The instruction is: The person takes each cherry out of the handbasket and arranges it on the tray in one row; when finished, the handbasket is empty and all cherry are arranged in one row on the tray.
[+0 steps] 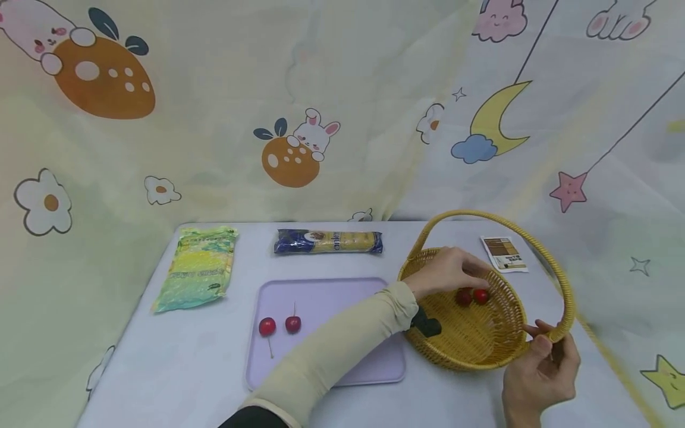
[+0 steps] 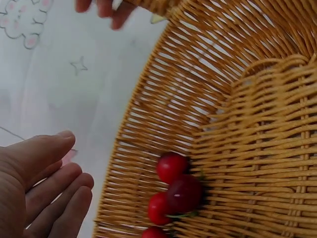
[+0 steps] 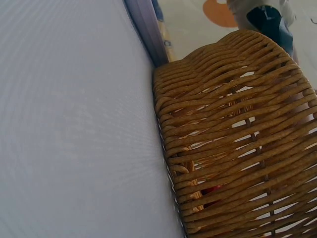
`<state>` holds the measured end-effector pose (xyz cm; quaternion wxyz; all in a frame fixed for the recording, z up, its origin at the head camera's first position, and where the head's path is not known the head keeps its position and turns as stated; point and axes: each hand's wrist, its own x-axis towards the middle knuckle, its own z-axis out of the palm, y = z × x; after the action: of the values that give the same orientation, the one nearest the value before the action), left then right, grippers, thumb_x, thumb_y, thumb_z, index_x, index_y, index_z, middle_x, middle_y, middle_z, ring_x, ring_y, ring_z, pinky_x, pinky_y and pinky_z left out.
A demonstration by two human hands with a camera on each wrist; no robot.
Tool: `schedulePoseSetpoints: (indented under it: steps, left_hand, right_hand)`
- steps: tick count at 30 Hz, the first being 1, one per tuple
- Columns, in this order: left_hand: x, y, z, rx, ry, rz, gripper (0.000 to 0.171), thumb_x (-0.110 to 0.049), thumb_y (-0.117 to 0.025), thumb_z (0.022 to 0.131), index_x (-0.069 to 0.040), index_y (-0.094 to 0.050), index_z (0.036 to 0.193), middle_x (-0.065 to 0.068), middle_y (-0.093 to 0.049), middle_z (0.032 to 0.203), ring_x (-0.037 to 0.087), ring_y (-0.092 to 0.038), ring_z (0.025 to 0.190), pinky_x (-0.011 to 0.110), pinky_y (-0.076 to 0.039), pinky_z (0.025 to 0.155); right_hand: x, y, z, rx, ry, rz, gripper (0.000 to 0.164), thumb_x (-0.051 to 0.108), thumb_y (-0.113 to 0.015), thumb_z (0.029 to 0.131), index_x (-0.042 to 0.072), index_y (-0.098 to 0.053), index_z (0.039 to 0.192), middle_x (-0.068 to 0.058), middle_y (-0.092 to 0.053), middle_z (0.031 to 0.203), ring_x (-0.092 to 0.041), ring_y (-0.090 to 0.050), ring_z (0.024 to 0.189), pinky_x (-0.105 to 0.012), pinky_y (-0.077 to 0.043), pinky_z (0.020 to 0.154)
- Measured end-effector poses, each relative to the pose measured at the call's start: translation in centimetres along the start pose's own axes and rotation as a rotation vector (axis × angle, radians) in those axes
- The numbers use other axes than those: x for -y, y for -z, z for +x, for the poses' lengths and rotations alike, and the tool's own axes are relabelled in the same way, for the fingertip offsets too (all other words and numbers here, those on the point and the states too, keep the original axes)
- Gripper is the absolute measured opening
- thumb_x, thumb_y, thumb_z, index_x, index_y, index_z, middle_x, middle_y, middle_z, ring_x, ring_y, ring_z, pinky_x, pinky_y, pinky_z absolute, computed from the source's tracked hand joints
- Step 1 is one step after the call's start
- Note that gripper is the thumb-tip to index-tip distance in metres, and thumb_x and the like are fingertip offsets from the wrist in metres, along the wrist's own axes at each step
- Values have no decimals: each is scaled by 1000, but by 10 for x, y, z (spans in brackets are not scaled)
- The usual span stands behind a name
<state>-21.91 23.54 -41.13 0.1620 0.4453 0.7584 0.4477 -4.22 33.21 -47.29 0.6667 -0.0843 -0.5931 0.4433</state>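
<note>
My left hand (image 1: 452, 270) is over the far side of a yellow wicker basket (image 1: 460, 342). In the left wrist view its loosely extended fingers (image 2: 59, 208) hold nothing. Several red cherries (image 2: 184, 193) lie inside against the basket wall, one darker than the others. At the near right side, my right hand (image 1: 543, 368) grips the basket where the arched handle (image 1: 568, 297) meets the rim. Two more cherries, one bright red (image 1: 267, 326) and one darker (image 1: 292, 324), lie with their stems on a lilac tray (image 1: 374, 373). The left forearm covers part of that tray.
A green and yellow packet (image 1: 198, 270) lies at the back left of the white table (image 1: 176, 362). Behind the tray is a long blue and yellow pack (image 1: 328, 242). A small brown and white sachet (image 1: 505, 254) lies behind the basket, and a printed cloth (image 1: 214, 89) hangs behind.
</note>
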Motion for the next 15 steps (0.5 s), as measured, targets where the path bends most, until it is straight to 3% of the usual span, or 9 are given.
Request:
schedulePoseSetpoints:
  steps: [4,9,15]
  left_hand:
    - [16,-6,3,-9,33,-5,35,-28,-80,95,-18,-77,128,-10,-77,121,-6,-68,101,5,-48,82]
    - [30,-15,6,-3,98,74,34,-32,-79,95,-25,-77,128,-16,-75,121,-5,-66,104,7,-47,80]
    - [34,-24,9,87,80,192,33,-28,-78,96,-25,-77,128,-14,-77,119,-6,-67,104,5,-45,84]
  right_hand:
    - [-1,-4,-3,9,1,-12,28,7,-62,105,-15,-63,123,-13,-73,105,-7,-71,87,-13,-50,79]
    - [-2,-6,-3,-11,-5,29,30,8,-64,104,-17,-63,121,-15,-73,104,-9,-71,85,-14,-50,78]
    - [2,-3,-3,-30,-26,14,33,13,-66,103,-15,-64,121,-11,-73,104,-8,-71,85,-13,-50,77]
